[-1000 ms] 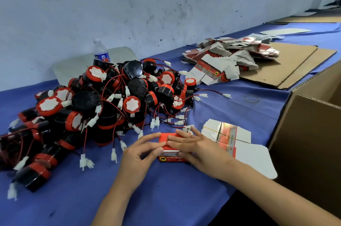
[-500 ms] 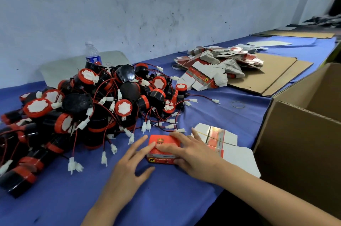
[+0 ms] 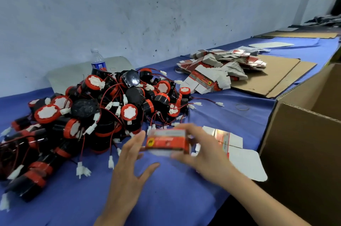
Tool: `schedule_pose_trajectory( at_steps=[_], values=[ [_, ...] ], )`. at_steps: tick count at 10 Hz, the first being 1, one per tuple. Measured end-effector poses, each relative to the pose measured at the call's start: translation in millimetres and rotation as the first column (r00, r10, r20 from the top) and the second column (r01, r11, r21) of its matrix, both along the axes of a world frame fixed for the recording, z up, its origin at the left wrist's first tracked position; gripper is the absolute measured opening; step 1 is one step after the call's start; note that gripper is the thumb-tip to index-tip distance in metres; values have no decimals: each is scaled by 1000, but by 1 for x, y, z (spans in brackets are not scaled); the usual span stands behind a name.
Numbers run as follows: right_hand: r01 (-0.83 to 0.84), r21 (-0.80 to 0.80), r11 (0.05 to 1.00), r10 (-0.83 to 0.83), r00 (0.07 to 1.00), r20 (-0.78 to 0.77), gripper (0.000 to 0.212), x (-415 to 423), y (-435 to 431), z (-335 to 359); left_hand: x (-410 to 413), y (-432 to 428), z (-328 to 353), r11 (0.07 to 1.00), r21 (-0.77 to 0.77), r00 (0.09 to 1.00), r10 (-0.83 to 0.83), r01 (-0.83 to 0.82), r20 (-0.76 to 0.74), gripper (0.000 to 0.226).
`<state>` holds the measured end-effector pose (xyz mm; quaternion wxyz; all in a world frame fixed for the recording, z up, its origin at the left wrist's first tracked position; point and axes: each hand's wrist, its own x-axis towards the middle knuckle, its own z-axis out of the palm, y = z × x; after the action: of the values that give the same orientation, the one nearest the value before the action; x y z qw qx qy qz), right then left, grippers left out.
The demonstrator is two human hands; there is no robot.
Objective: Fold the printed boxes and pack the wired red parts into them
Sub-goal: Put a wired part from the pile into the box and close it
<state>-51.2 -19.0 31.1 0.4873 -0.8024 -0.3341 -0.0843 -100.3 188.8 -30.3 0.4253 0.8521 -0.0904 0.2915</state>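
A closed red printed box [image 3: 167, 140] is lifted a little above the blue cloth, blurred by motion. My right hand [image 3: 203, 150] grips it, fingers over the top and thumb underneath. My left hand [image 3: 132, 163] is spread open just left of the box, fingertips near its left end. A large heap of black and red wired parts [image 3: 103, 113] with white connectors lies to the left. One flat unfolded box [image 3: 232, 142] lies just right of my right hand. A pile of flat printed boxes [image 3: 217, 70] sits further back.
A big open brown carton [image 3: 302, 152] stands at the right edge of the table. Flat cardboard sheets [image 3: 273, 76] lie behind it. A water bottle [image 3: 98, 61] stands behind the heap by the wall. A rubber band [image 3: 242, 107] lies on the blue cloth [image 3: 184, 194].
The box has risen off the cloth in my right hand and tipped its red side toward me. My left hand has come off it and spread open. The camera has tilted upward.
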Motion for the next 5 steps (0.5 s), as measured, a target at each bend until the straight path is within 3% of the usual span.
schedule_pose_trajectory(
  at_steps=[1,2,3,4,5],
  values=[
    [161,681,714,147,917,-371,37,6,-31,27,2,3,-5,1000,-1,1000,18,-18,10,72],
    [376,926,28,413,839,-353,51,23,-69,52,3,5,-6,996,46,994,71,-74,77,56],
    [339,848,-407,417,895,-158,62,32,-106,67,2,2,-4,991,78,989,100,-109,109,47],
    [361,865,-350,467,867,-173,69,33,-118,66,2,1,-4,992,53,988,111,-117,107,52],
    [376,898,228,333,837,-435,61,32,-112,53,2,1,-5,991,36,989,126,-129,80,46]
  ],
)
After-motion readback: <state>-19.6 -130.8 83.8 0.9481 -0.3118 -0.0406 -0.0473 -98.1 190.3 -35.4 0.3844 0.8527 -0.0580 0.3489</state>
